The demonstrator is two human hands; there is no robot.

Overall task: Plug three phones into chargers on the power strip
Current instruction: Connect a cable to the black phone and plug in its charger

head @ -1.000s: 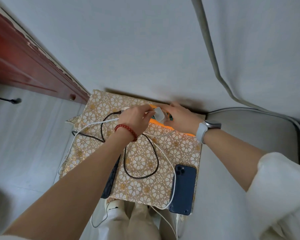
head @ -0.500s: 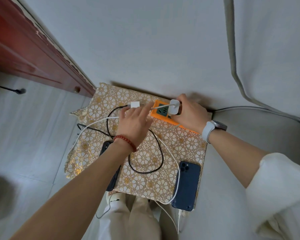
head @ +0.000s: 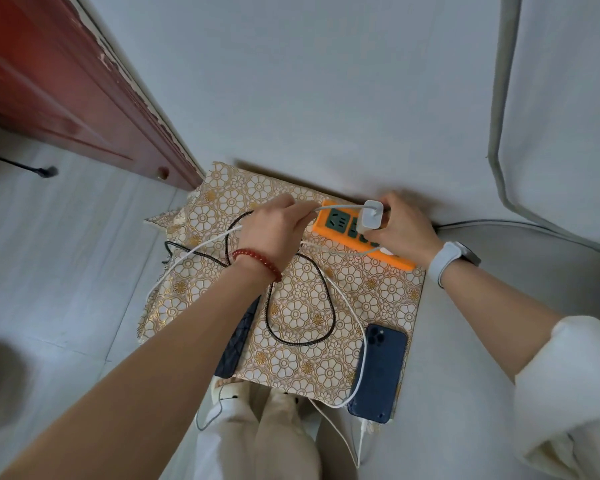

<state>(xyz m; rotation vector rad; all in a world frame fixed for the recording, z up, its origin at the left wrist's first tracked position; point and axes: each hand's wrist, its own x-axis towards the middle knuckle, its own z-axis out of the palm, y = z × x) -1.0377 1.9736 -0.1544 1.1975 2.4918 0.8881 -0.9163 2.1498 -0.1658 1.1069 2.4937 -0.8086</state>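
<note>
The white charger [head: 371,218] now stands over the orange power strip [head: 340,225] at the bench's far edge, where half a second ago it sat lower against the sockets. My right hand [head: 400,232] pinches the charger, wrist bent inward. My left hand [head: 274,230] has closed on the white cable [head: 336,206], pulling it taut. I'd say seating comes next. The blue phone [head: 378,372] lies at the near right corner.
</note>
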